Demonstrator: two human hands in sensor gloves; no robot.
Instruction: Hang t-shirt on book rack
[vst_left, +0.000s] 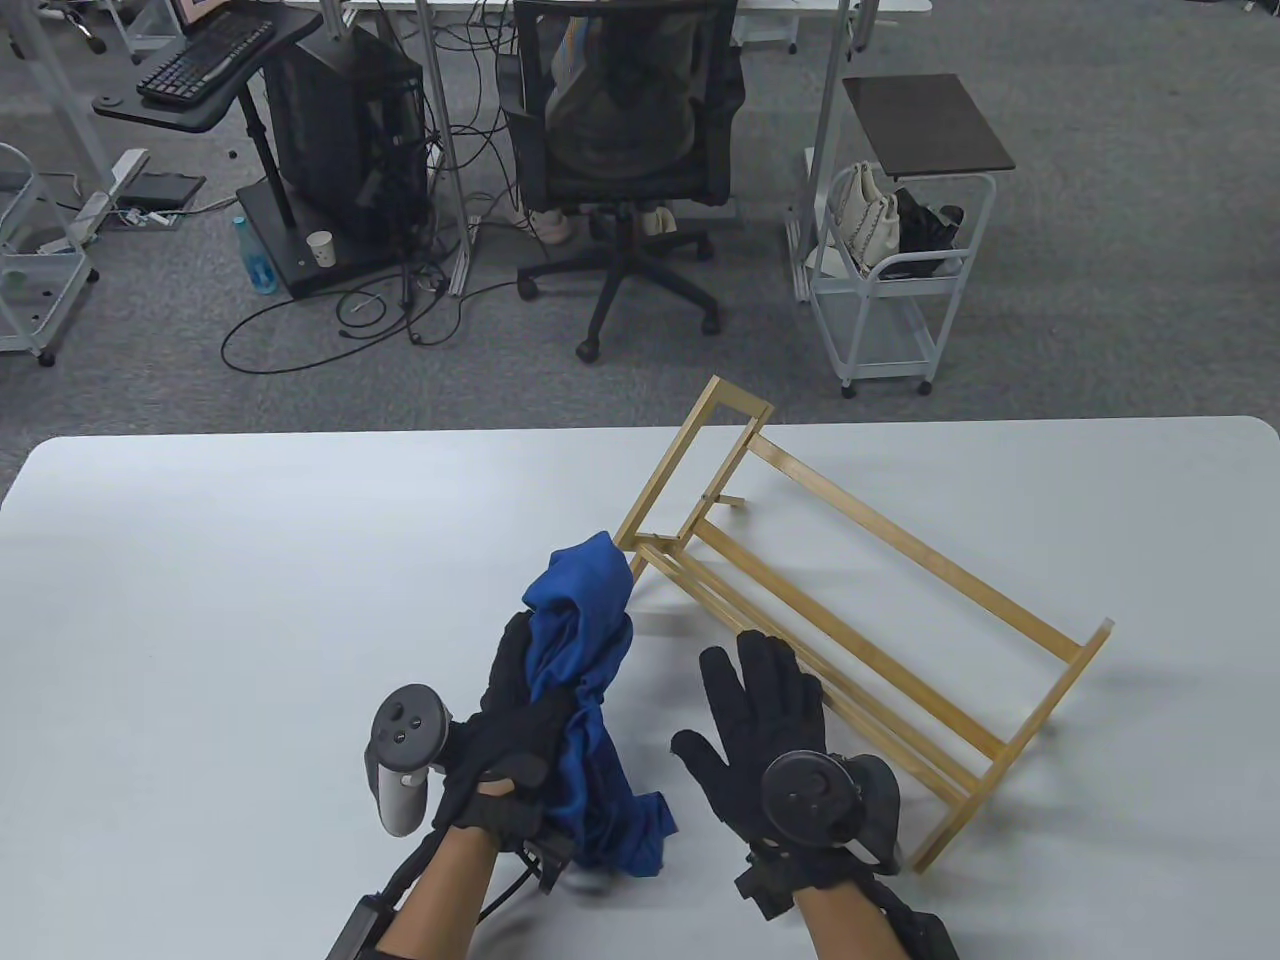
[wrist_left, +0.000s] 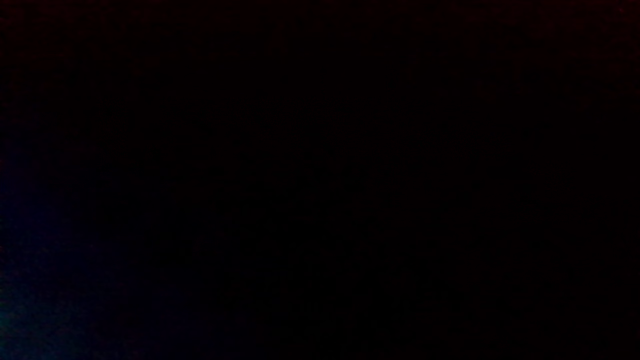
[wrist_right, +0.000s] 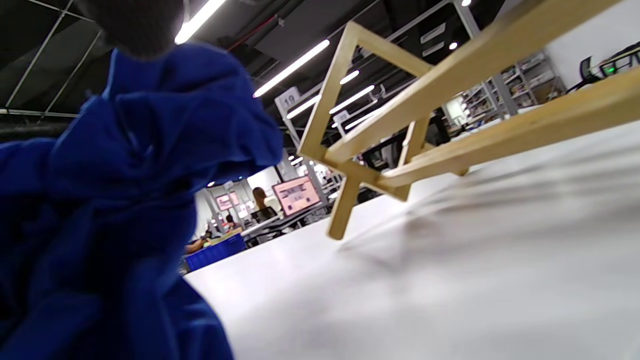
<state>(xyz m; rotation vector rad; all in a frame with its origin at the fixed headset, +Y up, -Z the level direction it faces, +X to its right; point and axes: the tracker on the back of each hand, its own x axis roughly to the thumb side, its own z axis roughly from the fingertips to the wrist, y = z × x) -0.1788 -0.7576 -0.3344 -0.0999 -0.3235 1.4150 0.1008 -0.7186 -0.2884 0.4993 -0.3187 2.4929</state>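
Grey carpet (vst_left: 1100, 330) holds a black office chair (vst_left: 625, 130), white cart (vst_left: 880, 290) and keyboard stand (vst_left: 200, 70).

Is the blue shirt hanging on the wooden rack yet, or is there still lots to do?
Not yet. Picked up already: the left hand grips the bunched blue t-shirt and holds most of it off the white table. The right hand is open, fingers spread, between the shirt and the wooden rack. Nothing hangs on the rack's bars. Still to do: spread the shirt and drape it over a bar.
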